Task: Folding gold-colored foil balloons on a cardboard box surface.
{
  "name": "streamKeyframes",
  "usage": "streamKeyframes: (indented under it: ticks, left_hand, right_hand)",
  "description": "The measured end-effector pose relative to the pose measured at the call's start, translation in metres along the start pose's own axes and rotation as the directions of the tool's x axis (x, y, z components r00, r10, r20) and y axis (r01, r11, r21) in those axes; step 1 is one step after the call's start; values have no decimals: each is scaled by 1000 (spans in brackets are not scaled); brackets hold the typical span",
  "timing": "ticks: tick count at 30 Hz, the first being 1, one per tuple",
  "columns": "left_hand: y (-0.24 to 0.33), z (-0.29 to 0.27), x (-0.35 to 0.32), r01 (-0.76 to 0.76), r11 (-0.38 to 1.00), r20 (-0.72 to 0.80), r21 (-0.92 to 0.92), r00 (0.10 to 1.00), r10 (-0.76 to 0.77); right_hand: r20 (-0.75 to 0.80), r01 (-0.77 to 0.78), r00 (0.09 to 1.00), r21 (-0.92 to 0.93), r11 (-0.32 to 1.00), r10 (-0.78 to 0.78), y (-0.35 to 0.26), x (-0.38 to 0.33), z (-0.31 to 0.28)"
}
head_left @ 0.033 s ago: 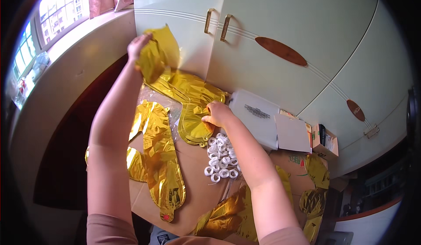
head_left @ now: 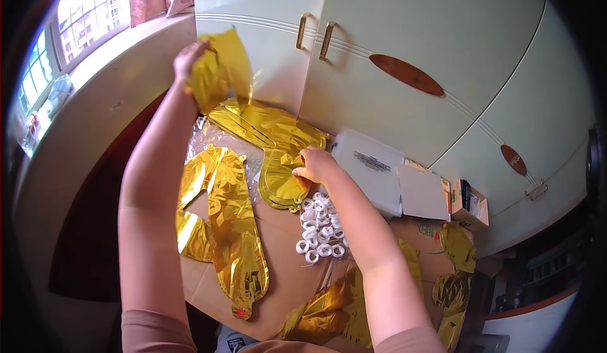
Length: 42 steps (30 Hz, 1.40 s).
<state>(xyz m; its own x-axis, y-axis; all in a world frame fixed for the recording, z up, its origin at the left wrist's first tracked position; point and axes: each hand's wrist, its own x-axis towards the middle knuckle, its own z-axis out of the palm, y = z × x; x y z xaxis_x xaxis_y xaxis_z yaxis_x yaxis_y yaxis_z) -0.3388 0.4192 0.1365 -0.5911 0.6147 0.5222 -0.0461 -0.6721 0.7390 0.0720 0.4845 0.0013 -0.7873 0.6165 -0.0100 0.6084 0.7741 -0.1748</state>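
Raised at the far left, my left hand (head_left: 190,61) grips the edge of a flat gold foil balloon (head_left: 222,65), which is slightly blurred. Its lower part hangs down to a pile of gold foil balloons (head_left: 281,125) against the cabinet. My right hand (head_left: 315,164) is closed on the near, curved part of that pile, with its fingertips partly hidden in the foil. Close by my right forearm lie several small white ribbon rolls (head_left: 321,231). Left of them, another flat gold balloon (head_left: 237,245) rests on the cardboard, a red spot on its tail.
Cardboard (head_left: 284,245) covers the work surface. A whitish plastic box (head_left: 367,166) and an open carton (head_left: 471,204) stand along the pale cabinet (head_left: 404,30). More gold foil (head_left: 329,305) lies at the near edge and at right. A curved wall (head_left: 126,94) bounds the left.
My left hand has moved a little left and up, drawing the raised balloon with it. The right hand keeps its place on the pile.
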Motion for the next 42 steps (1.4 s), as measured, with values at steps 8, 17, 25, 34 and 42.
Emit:
streamKeyframes:
  ticks: [8, 17, 25, 34, 42]
  left_hand:
    - [232, -15, 21, 93, 985, 434, -142, 901, -22]
    - [226, 156, -118, -313, 948, -37, 59, 948, 316]
    - [226, 278, -267, -146, 977, 41, -155, 987, 154]
    - [200, 245, -375, -23, 999, 455, 47, 890, -1]
    - [155, 265, -582, 937, 339, 770, 90, 150, -620]
  right_hand:
    - [-13, 67, 998, -38, 997, -68, -1, 11, 5]
    - [-507, 335, 837, 173, 926, -207, -96, -71, -101]
    - [-948, 618, 319, 203, 759, -6, -175, -219, -173]
    - [-774, 758, 382, 575, 309, 505, -122, -391, -246]
    - [-313, 436, 579, 899, 38, 753, -24, -479, -174]
